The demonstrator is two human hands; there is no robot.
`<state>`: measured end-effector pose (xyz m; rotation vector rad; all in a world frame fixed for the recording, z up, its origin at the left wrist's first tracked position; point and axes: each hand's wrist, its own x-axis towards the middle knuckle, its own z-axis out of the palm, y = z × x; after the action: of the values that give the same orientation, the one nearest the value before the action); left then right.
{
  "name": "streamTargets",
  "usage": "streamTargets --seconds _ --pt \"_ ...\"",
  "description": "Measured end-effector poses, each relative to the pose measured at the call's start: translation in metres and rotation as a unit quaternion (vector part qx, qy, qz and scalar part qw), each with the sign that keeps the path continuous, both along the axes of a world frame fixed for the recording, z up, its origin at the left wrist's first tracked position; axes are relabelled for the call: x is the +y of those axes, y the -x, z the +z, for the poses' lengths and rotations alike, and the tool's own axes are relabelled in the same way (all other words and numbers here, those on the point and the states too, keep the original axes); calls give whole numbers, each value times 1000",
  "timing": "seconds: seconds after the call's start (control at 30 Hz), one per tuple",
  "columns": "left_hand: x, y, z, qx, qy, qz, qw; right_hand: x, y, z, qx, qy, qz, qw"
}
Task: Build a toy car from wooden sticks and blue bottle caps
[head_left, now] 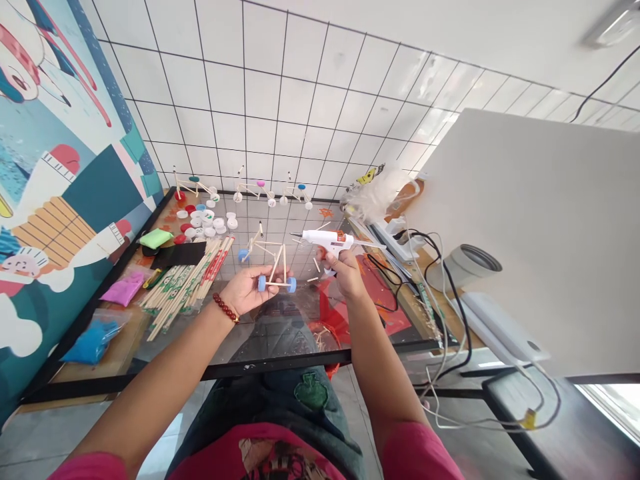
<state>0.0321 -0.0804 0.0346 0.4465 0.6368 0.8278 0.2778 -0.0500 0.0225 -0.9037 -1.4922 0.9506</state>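
Observation:
My left hand [249, 291] is closed round the rear of a small tricycle model [278, 261] made of wooden sticks. Light-blue bottle caps serve as its wheels, two near my fingers and one at the far left end, where a dark-tipped stick stands up. In my right hand [345, 270] is a white and orange hot glue gun [327, 240], gripped by its handle. Its nozzle points left, above and to the right of the model, apart from it. A glue stick juts from the gun's back end. Short stick pieces [316, 265] lie below the nozzle.
Three finished-looking stick models [253, 190] stand along the wall. Left on the glass table lie loose bottle caps [207, 220], chopsticks [185, 287], and green, pink and blue clay packs [95, 340]. Cables [443, 267] run along the right; a red bin [325, 337] shows below.

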Motion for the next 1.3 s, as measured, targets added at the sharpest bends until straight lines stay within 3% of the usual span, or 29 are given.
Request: streamTargets --seconds 0.1,0.17,0.23,0.33,0.4,0.47,0.6,0.8,0.87,1.1,1.3 --pt "-2 -5 -2 67 -47 29 996 0 1 1 -17 9 -10 1000" --pt "-3 -7 -4 166 -120 85 975 -1 1 2 -11 8 -10 1000" --pt "-6 -7 -4 289 -238 161 913 -2 1 2 -4 -1 -6 1000" --pt "-11 -4 1 398 -399 248 788 -1 -3 2 -12 -11 -15 1000" --pt "-15 -3 6 405 -445 267 753 3 -7 -1 -17 -1 -38 999" --pt "-19 -3 9 399 -459 273 746 9 -13 -7 -17 17 -78 997" --pt "-17 -6 4 398 -442 277 755 25 -30 -26 -53 39 -196 978" --pt "-1 -6 -11 301 -266 301 865 41 -51 -40 -172 58 -342 922" --pt "2 -7 -11 260 -234 304 886 46 -49 -38 -196 76 -341 916" --pt "-1 -9 -6 204 -182 289 917 57 -24 -34 -289 109 -317 897" --pt "-2 -9 -1 140 -119 262 947 45 -34 -27 -386 129 -294 865"
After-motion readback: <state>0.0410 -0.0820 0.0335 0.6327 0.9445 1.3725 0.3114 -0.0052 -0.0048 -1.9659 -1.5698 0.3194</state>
